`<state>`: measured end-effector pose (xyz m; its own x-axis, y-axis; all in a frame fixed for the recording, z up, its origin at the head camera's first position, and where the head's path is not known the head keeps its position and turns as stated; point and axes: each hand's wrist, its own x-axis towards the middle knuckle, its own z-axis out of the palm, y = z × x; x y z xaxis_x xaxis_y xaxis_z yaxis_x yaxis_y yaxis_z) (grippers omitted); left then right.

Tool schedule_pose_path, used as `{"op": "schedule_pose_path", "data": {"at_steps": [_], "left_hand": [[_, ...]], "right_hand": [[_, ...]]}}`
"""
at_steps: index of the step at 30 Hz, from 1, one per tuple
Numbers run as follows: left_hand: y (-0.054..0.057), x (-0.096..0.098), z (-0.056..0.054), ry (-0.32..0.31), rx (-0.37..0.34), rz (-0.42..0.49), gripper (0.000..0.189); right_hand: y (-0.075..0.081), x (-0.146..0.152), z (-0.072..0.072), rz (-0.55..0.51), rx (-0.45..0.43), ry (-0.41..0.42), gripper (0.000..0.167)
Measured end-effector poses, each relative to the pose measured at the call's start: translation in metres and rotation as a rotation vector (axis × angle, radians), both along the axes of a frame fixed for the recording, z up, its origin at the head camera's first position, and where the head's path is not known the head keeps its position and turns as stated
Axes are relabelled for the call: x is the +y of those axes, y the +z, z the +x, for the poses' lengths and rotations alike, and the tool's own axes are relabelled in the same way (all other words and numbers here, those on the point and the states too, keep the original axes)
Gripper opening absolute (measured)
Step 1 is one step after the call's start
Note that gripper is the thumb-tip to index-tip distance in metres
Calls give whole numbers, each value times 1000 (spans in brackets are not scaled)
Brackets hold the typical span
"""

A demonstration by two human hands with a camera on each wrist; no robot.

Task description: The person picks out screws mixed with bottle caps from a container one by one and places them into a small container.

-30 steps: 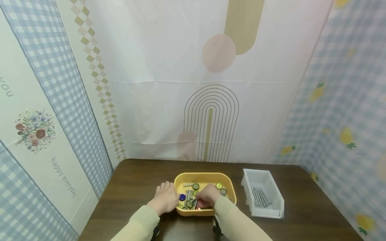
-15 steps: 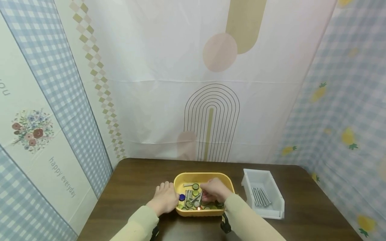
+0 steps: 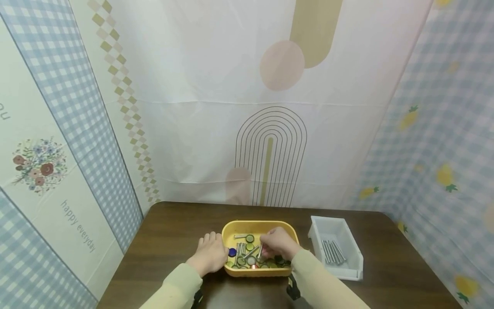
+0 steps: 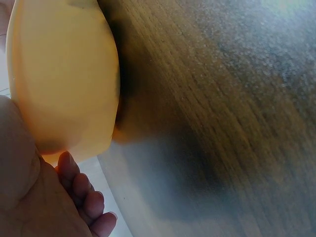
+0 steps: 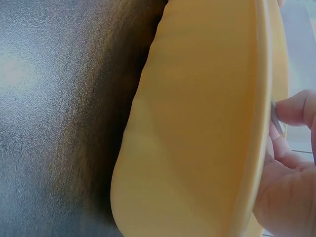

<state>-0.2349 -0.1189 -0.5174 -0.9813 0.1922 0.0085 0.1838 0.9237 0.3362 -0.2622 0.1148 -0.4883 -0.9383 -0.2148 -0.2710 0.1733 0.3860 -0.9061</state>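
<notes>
My left hand [image 3: 211, 253] holds the left end of a yellow tub [image 3: 266, 274], its thumb at the rim and its fingers along the outer wall [image 4: 64, 74]. Over the tub's right half, my right hand [image 3: 279, 243] pinches a silver screw [image 3: 260, 251] between thumb and fingertips. The threaded shank of that screw [image 5: 276, 117] shows beyond the rim in the right wrist view. Inside the tub lie several more screws [image 3: 241, 249] mixed with bottle caps, among them a blue cap [image 3: 232, 252] and a green cap [image 3: 250, 238]. The right hand hides some of the contents.
To the right of the tub stands a white open-fronted bin [image 3: 335, 227] with several silver screws [image 3: 333, 252] in it. Both containers are on a dark brown wooden table [image 3: 185, 214]. Patterned cloths [image 3: 204, 141] hang behind the table and on both sides.
My right hand has risen from among the caps and shifted right, bringing a pinched screw with it. Caps that it covered now show. My left hand stays at the tub's end.
</notes>
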Motion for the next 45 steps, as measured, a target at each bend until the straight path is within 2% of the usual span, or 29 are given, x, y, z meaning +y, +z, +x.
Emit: {"op": "schedule_pose_path", "data": {"at_steps": [7,19,28,45], "left_hand": [[0,0,0,5,-3,-5,32],[0,2,0,10,-10,8,34],[0,1,0,9,-19,6,33],[6,1,1,2,-24,4,33]], "right_hand": [[-4,1,-2,28,11,31,32],[-7,11,-5,-17,0,-8,20],[6,29,-10,-36,-10,-28,22],[20,71,-21,-40,26,-136,26]]}}
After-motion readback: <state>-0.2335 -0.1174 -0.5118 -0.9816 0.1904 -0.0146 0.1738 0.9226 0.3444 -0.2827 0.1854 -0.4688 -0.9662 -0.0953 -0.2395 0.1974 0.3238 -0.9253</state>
